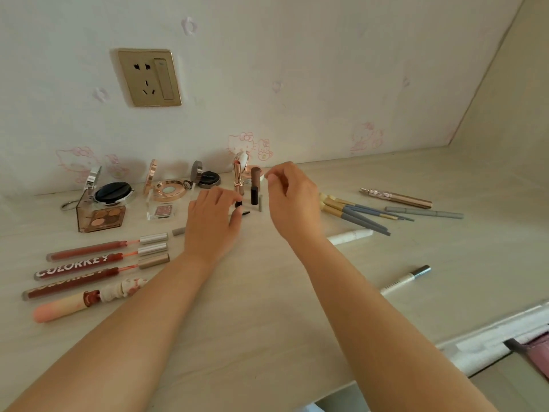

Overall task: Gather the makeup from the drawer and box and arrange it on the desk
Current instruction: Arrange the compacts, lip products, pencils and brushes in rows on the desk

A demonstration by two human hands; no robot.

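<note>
Makeup is spread over the pale desk [267,292]. My left hand [214,218] lies over a grey brow pencil [178,231], whose spoolie tip [246,213] sticks out on the right. Its fingertips pinch a small black cap [237,204]. My right hand [292,200] is raised beside it and pinches a small white piece [263,178] between thumb and forefinger. Just behind the hands, a rose-gold lipstick [237,175] and a brown-and-black tube [255,185] stand upright.
Open compacts [114,193] and an eyeshadow palette [102,220] line the wall at the left. Several lip glosses [89,257] lie at the front left. Brushes [353,212], a white pen [350,236], pencils [424,213] and an eyeliner [405,280] lie on the right. An open drawer [523,352] is at the lower right.
</note>
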